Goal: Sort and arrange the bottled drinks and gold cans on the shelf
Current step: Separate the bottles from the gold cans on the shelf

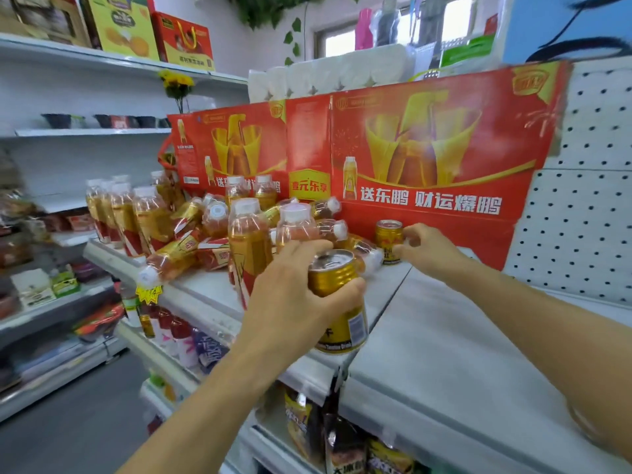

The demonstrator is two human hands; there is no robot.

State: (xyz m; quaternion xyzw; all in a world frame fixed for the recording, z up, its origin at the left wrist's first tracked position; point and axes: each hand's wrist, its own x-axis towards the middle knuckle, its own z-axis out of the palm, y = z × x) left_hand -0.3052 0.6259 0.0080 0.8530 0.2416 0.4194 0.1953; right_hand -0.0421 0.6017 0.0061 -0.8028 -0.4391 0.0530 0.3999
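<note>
On shelf (pixel 427 323): 2 gold cans (pixel 338 302)

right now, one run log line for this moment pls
left hand: holds near gold can at shelf front | right hand: touches far gold can by red box | bottles: unsorted

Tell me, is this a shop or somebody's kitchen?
Most likely a small shop. White metal shelves run along an aisle and carry many of the same bottled drinks, a yellow price tag hangs on a shelf edge, and a big red drink advert board stands behind the gold cans.
</note>
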